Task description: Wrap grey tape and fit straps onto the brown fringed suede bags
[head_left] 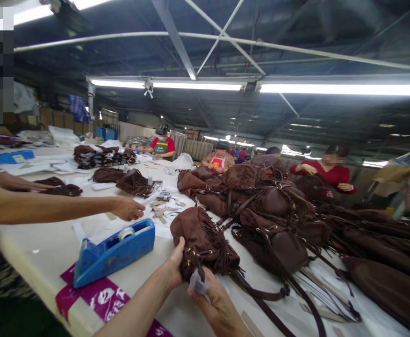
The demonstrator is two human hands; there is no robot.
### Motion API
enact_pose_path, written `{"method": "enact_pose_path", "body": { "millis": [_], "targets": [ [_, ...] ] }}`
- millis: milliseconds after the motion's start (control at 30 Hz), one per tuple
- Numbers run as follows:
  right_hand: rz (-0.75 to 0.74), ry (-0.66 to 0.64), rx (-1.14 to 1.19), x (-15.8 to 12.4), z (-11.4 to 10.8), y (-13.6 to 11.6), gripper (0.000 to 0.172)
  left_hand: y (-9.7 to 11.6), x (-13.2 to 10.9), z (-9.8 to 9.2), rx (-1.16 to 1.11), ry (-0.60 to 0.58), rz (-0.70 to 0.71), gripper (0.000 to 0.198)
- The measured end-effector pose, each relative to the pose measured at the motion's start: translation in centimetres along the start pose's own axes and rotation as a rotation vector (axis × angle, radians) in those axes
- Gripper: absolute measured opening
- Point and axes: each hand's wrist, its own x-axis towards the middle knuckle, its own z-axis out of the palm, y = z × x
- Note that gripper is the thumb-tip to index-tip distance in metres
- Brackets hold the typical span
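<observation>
A brown suede bag with fringe [205, 241] lies on the white table [50, 248] in front of me. My left hand [174, 270] is closed on the bag's near edge, thumb up against the suede. Just to its right, my right hand [214, 299] pinches a small clear plastic piece [197, 283] beside the bag's dark strap [261, 294]. A blue tape dispenser [113, 252] stands to the left of my hands.
A co-worker's arm and hand [129, 208] reach in from the left over paper scraps. A large heap of brown bags [278, 206] covers the table's right side. Other people work at the far end. Magenta sheets [96, 297] lie at the near table edge.
</observation>
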Motion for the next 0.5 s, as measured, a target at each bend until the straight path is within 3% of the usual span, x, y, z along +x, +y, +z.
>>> {"method": "enact_pose_path", "body": {
  "millis": [100, 233, 300, 400, 433, 467, 500],
  "targets": [
    [0.244, 0.083, 0.378, 0.3, -0.9, -1.1, 0.047, 0.4, 0.3, -0.3, 0.055, 0.092, 0.004, 0.072],
    [0.686, 0.079, 0.924, 0.7, -3.5, -2.9, 0.042, 1.1, -0.3, -0.1, 0.128, 0.181, 0.133, 0.057],
    [0.784, 0.147, 1.039, 0.9, -4.4, -3.4, 0.036, 1.1, -1.8, 0.3, 0.156, 0.245, 0.262, 0.042],
    [0.788, 0.246, 1.104, 1.3, -4.7, -3.4, 0.032, -0.2, -5.4, 0.8, 0.262, 0.375, 0.655, 0.035],
    [0.783, 0.257, 1.121, 1.5, -4.6, -3.3, 0.032, -1.0, -6.8, 0.9, 0.397, 0.399, 0.896, 0.038],
    [0.775, 0.255, 1.139, 1.7, -4.4, -3.2, 0.032, -1.9, -8.0, 1.1, 0.567, 0.354, 1.069, 0.038],
    [0.769, 0.243, 1.154, 1.9, -4.2, -3.3, 0.032, -3.0, -9.1, 1.4, 0.746, 0.246, 1.124, 0.034]
  ]
}}
